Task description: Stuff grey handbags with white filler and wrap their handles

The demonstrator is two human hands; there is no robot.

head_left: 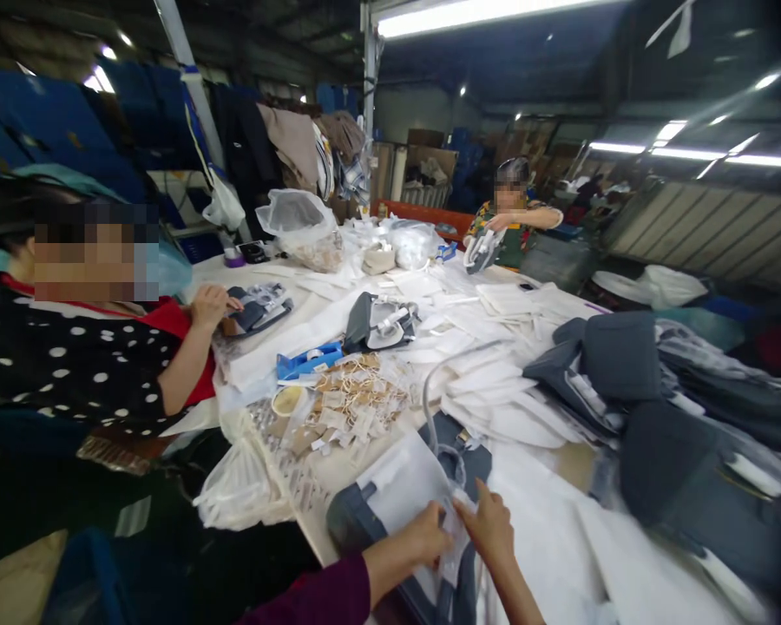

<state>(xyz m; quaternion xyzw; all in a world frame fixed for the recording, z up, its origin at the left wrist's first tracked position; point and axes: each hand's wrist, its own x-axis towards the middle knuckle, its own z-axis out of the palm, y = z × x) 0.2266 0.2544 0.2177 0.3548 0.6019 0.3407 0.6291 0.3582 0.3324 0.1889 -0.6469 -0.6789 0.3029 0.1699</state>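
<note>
A dark grey-blue bag (357, 521) lies on the table in front of me, with a white sheet (400, 477) over its face. From its top rises a curved strap (430, 408) in pale wrapping. My left hand (428, 534) is closed, fingers curled at the edge of a piece of thin, whitish, see-through wrapping (454, 542) over the bag. Just to the right, my right hand (487, 521) pinches the upper part of that same wrapping between thumb and fingers. The left fingertips are partly hidden.
Beyond the bag lies a heap of tags with cords (355, 399), beside a roll of tape (288, 401). White sheets (508, 391) spread rightward toward stacked dark bags (625, 356). A plastic bag (240, 486) hangs at the left edge. Two co-workers handle similar bags across the table.
</note>
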